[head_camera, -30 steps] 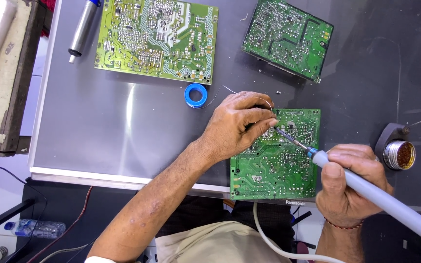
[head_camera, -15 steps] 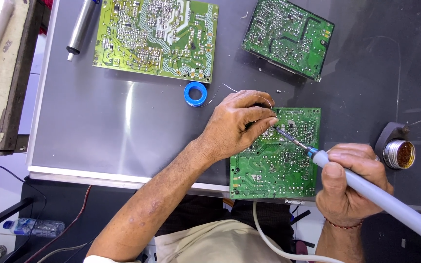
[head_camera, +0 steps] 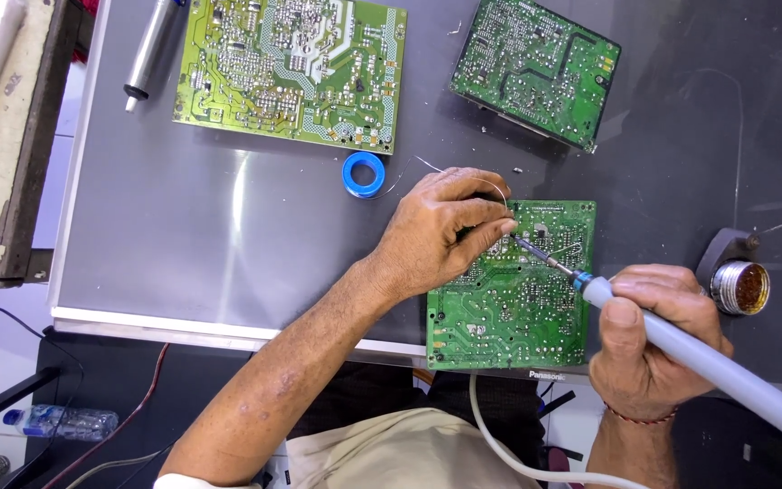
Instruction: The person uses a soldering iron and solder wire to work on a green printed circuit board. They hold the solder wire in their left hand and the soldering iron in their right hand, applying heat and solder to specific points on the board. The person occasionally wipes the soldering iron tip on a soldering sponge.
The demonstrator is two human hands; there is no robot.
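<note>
At the far left a worn wooden block (head_camera: 13, 136) lies along the edge of the grey table (head_camera: 210, 235). Just inside that edge rests a metal cylinder tool (head_camera: 148, 52), tip pointing down, and beside it a large green circuit board (head_camera: 287, 68) lies flat. Below that board's right corner sits a small blue spool (head_camera: 362, 174), with a thin wire curving off it toward the left hand (head_camera: 445, 234). That hand rests on the near circuit board (head_camera: 510, 290) at the table's front edge, fingers (head_camera: 491, 222) pinched together on the thin solder wire (head_camera: 491, 186) (too fine to follow all the way), holding its end against the board. The tip of a soldering iron (head_camera: 681, 349) meets the board right at those fingertips. Above, a third dark green board (head_camera: 536, 68) lies tilted, well apart. The right hand (head_camera: 649, 340) is closed tight around the iron's pale grey handle, thumb along the top, with a red thread at the wrist. Furthest right stands a round tin of brass wool (head_camera: 742, 288) on its dark stand.
</note>
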